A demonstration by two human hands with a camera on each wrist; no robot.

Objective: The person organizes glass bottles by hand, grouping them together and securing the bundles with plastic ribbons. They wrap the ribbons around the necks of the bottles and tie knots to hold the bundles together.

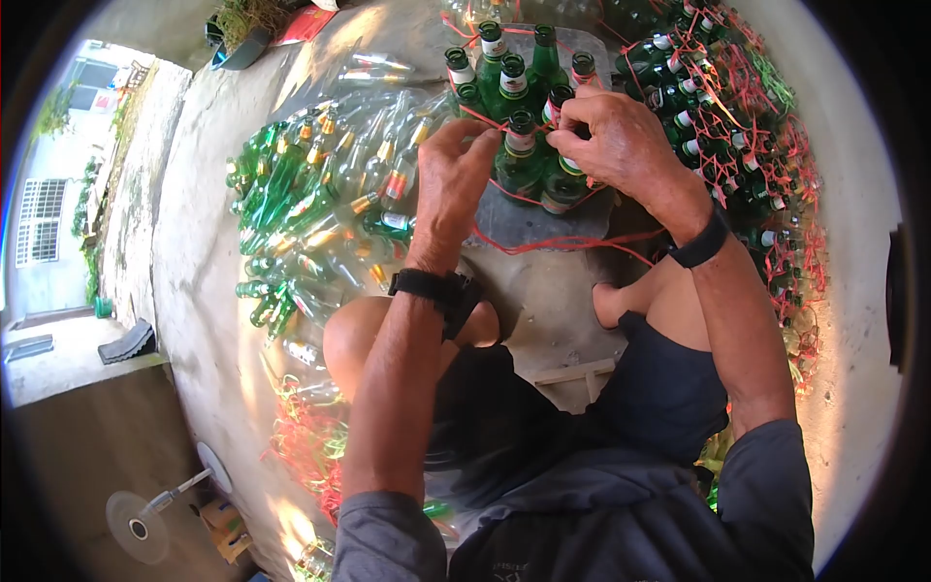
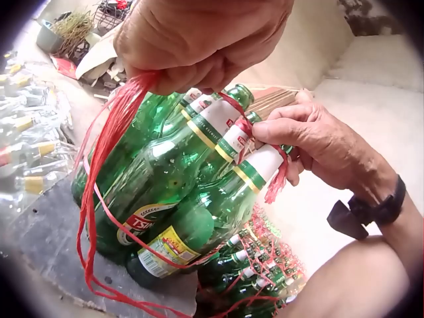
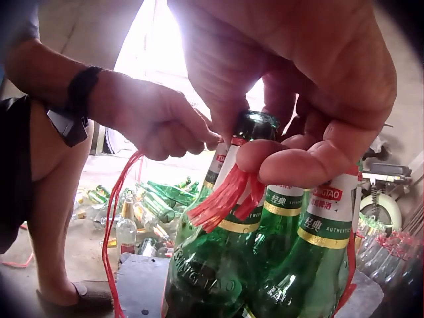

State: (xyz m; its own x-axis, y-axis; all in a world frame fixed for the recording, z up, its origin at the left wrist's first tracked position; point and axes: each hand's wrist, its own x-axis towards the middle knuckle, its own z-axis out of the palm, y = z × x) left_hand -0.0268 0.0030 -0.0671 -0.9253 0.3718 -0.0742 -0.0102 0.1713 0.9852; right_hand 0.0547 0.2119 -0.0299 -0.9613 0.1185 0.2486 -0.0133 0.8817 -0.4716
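Both hands work at the necks of a cluster of green glass bottles (image 1: 524, 145) standing on a grey slab (image 1: 529, 221) in the upper middle of the head view. Fingers of the left hand (image 1: 454, 179) are curled tight round a bunch of red plastic string (image 2: 109, 142), which runs down from the fist and loops round the bottle bodies in the left wrist view. At the right of the cluster, the right hand (image 1: 621, 141) pinches a frayed end of the same string between thumb and forefinger against a bottle neck; the right wrist view shows that red tuft just under the thumb, beside a dark bottle mouth.

Left of the slab lies a pile of loose bottles (image 1: 310, 209), green and clear, on their sides. In the upper right of the head view, tied bottle bundles (image 1: 737, 126) with red string stand packed together. Tangled red and green string (image 1: 305, 441) lies on the concrete at lower left.
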